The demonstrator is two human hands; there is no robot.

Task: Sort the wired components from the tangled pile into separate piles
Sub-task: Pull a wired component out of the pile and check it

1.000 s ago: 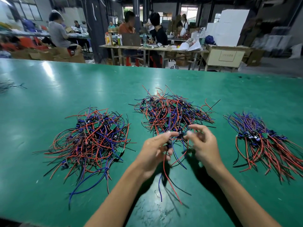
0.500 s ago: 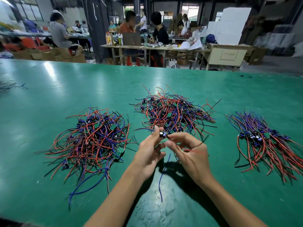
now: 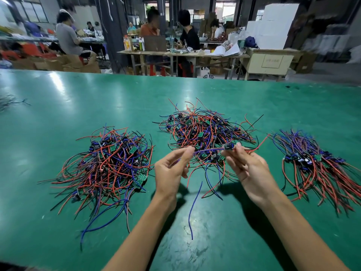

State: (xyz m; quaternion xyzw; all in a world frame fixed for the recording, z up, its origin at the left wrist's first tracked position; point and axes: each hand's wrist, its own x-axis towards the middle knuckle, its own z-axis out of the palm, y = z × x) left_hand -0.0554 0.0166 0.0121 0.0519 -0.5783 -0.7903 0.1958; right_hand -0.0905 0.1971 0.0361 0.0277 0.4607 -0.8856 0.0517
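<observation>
Three heaps of red, blue and black wired components lie on the green table point(image 3: 97, 98). The tangled pile point(image 3: 205, 130) is in the middle, a loose pile point(image 3: 109, 163) lies to the left, and a combed pile point(image 3: 316, 161) lies to the right. Between my hands, just in front of the middle pile, stretches one wired component point(image 3: 228, 146). My right hand point(image 3: 248, 165) pinches its small black body. My left hand point(image 3: 173, 167) pinches its blue and purple wires. A loose blue wire point(image 3: 195, 208) trails down between my wrists.
A few stray dark wires point(image 3: 9, 101) lie at the table's far left edge. Beyond the table's far edge stand wooden workbenches point(image 3: 181, 55), cardboard boxes and several seated people.
My hands have moved apart and pulled the component's wires out straight between them. The right hand has shifted to the right, and now it, not the left, pinches the component's body.
</observation>
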